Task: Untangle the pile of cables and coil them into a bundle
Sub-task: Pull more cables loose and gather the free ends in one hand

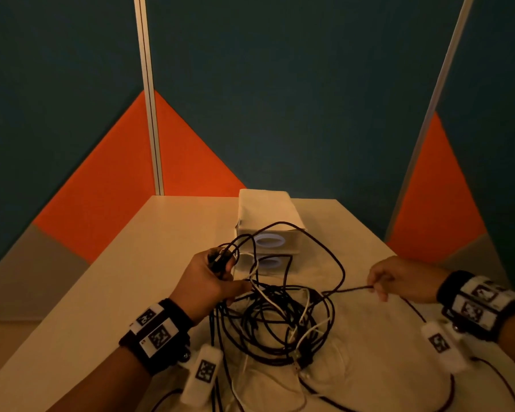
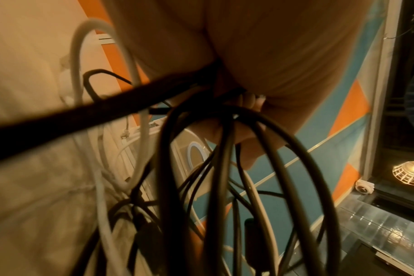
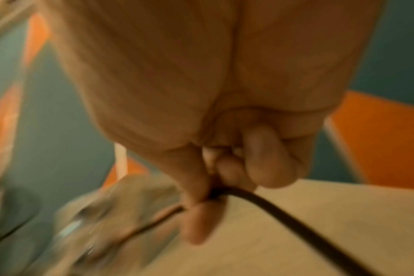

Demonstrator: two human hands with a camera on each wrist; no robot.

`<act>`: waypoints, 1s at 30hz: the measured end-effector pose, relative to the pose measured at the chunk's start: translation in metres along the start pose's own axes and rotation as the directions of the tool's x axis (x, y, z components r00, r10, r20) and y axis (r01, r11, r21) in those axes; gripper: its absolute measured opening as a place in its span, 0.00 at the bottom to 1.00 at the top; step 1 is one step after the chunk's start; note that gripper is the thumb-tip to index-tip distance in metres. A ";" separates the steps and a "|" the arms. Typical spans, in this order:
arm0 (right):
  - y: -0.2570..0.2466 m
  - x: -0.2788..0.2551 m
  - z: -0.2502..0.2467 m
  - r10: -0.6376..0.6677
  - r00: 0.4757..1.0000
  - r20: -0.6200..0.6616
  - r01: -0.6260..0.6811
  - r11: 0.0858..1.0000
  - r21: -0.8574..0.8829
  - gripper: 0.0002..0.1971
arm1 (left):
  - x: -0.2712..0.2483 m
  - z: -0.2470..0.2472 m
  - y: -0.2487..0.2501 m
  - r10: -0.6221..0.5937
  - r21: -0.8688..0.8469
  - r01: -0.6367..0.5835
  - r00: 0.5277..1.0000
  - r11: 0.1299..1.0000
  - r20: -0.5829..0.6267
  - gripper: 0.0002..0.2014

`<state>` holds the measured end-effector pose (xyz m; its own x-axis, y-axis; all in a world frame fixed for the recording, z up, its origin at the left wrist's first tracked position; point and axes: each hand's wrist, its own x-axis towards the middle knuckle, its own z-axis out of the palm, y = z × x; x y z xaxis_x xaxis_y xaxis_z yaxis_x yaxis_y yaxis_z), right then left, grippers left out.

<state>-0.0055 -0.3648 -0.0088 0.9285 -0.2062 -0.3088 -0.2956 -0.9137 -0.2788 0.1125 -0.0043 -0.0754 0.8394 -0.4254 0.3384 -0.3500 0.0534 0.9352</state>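
A tangle of black and white cables point(image 1: 280, 322) lies on a white cloth point(image 1: 363, 328) in the middle of the table. My left hand point(image 1: 217, 272) is raised above the pile's left side and grips several black loops point(image 2: 225, 142) that hang from its fist. My right hand point(image 1: 381, 285), off to the right, pinches one dark braided cable point(image 1: 345, 289) between thumb and fingertips point(image 3: 199, 220). That cable point(image 3: 284, 214) runs taut from the pile to the pinch, then trails back past my right wrist. White strands are woven through the black loops.
A white box point(image 1: 265, 215) with two oval openings stands just behind the pile, and one black loop arches over its front. Teal and orange partition walls point(image 1: 191, 162) close in the table at the back and both sides. The table's left edge point(image 1: 72, 316) runs diagonally.
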 end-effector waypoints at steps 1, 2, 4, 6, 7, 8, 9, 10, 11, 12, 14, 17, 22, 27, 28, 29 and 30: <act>0.010 0.001 -0.008 0.071 0.996 -0.057 -0.068 0.997 0.044 0.09 | 0.000 -0.001 0.000 -0.001 -0.003 0.001 1.000 1.000 -0.005 0.24; 0.021 0.001 -0.016 0.148 0.980 -0.132 -0.136 0.986 0.093 0.08 | 0.001 -0.001 0.000 -0.003 -0.002 0.003 1.000 1.000 -0.011 0.24; 0.039 -0.005 -0.030 0.294 0.909 -0.297 -0.251 0.952 0.174 0.06 | 0.001 -0.002 0.000 -0.001 -0.002 0.001 1.000 1.000 -0.017 0.24; 0.050 -0.012 -0.035 0.401 0.844 -0.356 -0.340 0.914 0.223 0.09 | 0.002 -0.001 0.000 0.007 0.006 -0.006 1.000 1.000 -0.024 0.23; 0.049 -0.017 -0.033 0.436 0.835 -0.336 -0.381 0.898 0.219 0.10 | 0.003 -0.001 0.000 0.011 0.013 -0.010 1.000 1.000 -0.028 0.23; 0.051 -0.020 -0.031 0.450 0.833 -0.323 -0.411 0.893 0.184 0.13 | 0.003 0.000 0.000 0.013 0.017 -0.013 0.999 1.000 -0.030 0.23; 0.048 -0.022 -0.027 0.444 0.844 -0.302 -0.426 0.896 0.125 0.18 | 0.003 0.001 0.000 0.017 0.017 -0.016 0.999 1.000 -0.032 0.23; 0.044 -0.028 -0.022 0.423 0.855 -0.301 -0.422 0.904 0.071 0.20 | 0.003 0.002 0.000 0.019 0.016 -0.018 0.999 1.000 -0.032 0.23; 0.032 -0.037 -0.017 0.382 0.868 -0.318 -0.387 0.921 0.050 0.17 | 0.003 0.002 0.000 0.021 0.015 -0.021 0.999 1.000 -0.034 0.23; 0.018 -0.049 -0.009 0.298 0.893 -0.339 -0.301 0.953 0.045 0.10 | 0.003 0.002 0.000 0.022 0.013 -0.021 0.999 1.000 -0.036 0.23; -0.025 -0.079 0.009 0.054 0.937 -0.345 -0.031 0.997 0.072 0.10 | 0.003 0.002 -0.001 0.020 0.010 -0.019 0.999 1.000 -0.041 0.23; -0.087 -0.114 0.031 -0.252 0.880 -0.403 0.306 0.949 0.074 0.11 | 0.003 0.003 -0.001 0.015 0.010 -0.015 0.999 1.000 -0.033 0.23; -0.111 -0.079 0.029 -0.276 0.857 -0.435 0.320 0.947 0.029 0.06 | 0.002 0.002 0.000 0.020 0.012 -0.019 0.999 1.000 -0.027 0.22; -0.120 -0.034 0.054 -0.203 0.955 -0.217 0.233 0.965 0.122 0.17 | 0.001 0.002 0.001 0.007 0.016 -0.007 1.000 1.000 -0.016 0.21; -0.121 -0.029 0.059 -0.224 0.958 -0.182 0.242 0.966 0.088 0.21 | 0.001 0.002 0.001 0.005 0.018 -0.005 1.000 1.000 -0.014 0.21; -0.121 -0.026 0.062 -0.238 0.956 -0.173 0.250 0.967 0.049 0.22 | 0.001 0.002 0.000 0.004 0.021 -0.003 1.000 1.000 -0.014 0.21; -0.121 -0.023 0.064 -0.252 0.951 -0.177 0.258 0.966 0.006 0.21 | 0.001 0.002 0.000 0.005 0.022 -0.005 1.000 1.000 -0.015 0.21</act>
<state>-0.0056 -0.2268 -0.0258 0.9977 -0.0274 -0.0624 -0.0479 -0.9337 -0.3548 0.1125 -0.0067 -0.0754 0.8437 -0.4114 0.3448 -0.3633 0.0354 0.9310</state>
